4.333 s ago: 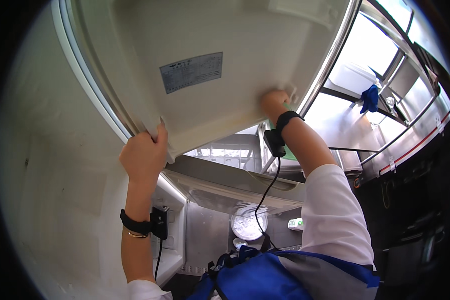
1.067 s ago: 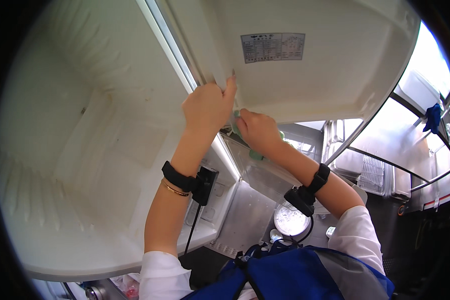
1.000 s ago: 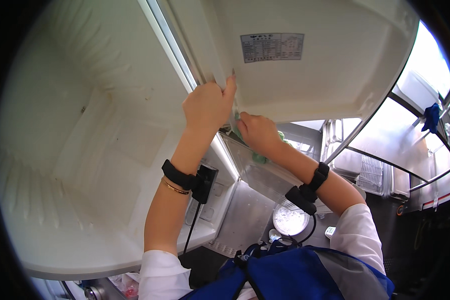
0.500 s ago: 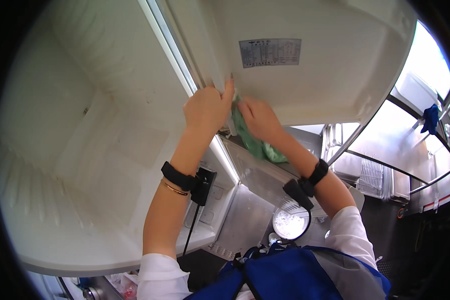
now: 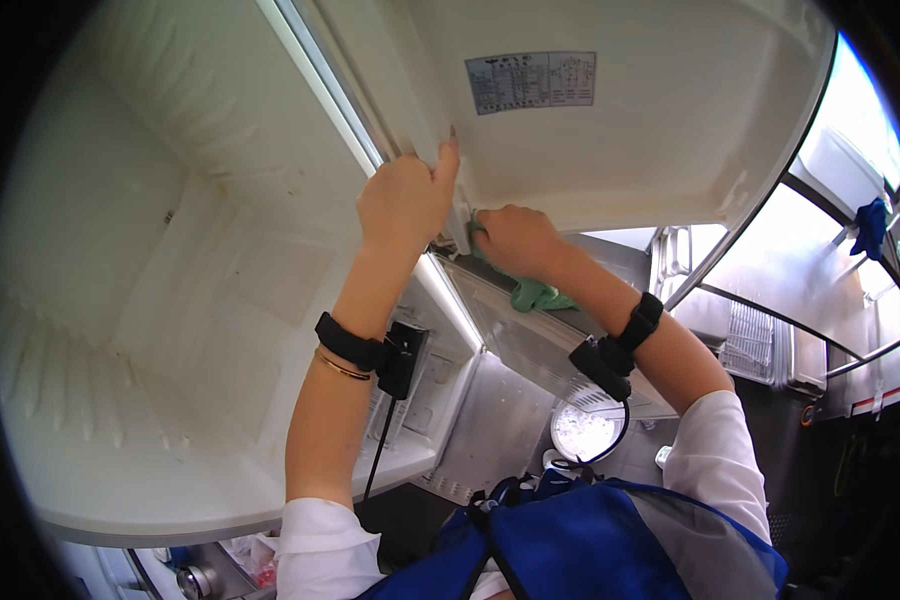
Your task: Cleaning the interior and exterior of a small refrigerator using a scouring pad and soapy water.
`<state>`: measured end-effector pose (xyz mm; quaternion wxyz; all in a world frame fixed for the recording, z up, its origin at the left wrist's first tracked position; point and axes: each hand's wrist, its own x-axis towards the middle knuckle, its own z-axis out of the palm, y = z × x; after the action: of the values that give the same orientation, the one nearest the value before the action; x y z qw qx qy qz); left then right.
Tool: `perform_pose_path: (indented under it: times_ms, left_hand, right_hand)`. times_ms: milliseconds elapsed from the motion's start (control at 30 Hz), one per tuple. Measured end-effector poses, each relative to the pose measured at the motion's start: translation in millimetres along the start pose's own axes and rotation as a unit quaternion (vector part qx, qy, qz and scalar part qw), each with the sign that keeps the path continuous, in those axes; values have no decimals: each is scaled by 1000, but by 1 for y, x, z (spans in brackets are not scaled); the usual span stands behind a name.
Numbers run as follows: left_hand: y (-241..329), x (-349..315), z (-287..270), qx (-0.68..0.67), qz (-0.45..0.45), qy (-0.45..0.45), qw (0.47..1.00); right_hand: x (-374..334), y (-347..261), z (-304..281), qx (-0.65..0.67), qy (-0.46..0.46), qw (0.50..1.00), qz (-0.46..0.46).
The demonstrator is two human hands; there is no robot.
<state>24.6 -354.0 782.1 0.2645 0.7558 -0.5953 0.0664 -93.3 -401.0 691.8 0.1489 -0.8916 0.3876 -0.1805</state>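
A white refrigerator stands wide open on the left, its door swung out across the upper right. My left hand is closed over the raised white rim along the door's hinge side, thumb pointing up; most of its fingertips are hidden. Just to its right, my right hand is closed on a green cloth at the door's lower inner corner. The cloth's loose end droops below the hand, partly behind my right wrist.
Beneath is a second open compartment with a clear door panel. A round white bucket with foamy-looking contents stands on the floor. At the right are metal racks, a steel counter and a hanging blue cloth.
My right hand and the cloth have moved slightly down toward the door's lower corner, and less cloth shows. My left hand keeps its hold on the rim. The view has shifted a little.
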Motion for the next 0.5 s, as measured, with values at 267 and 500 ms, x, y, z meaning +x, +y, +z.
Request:
perform_pose_path:
  times_ms: [267, 500]
  left_hand:
    - [-10, 6, 2, 2, -7, 3, 1000]
    - [-2, 5, -1, 3, -26, -18, 1000]
  right_hand:
    - [-4, -14, -1, -78, 11, 992, 95]
    - [-37, 90, -45, -158, 60, 952, 257]
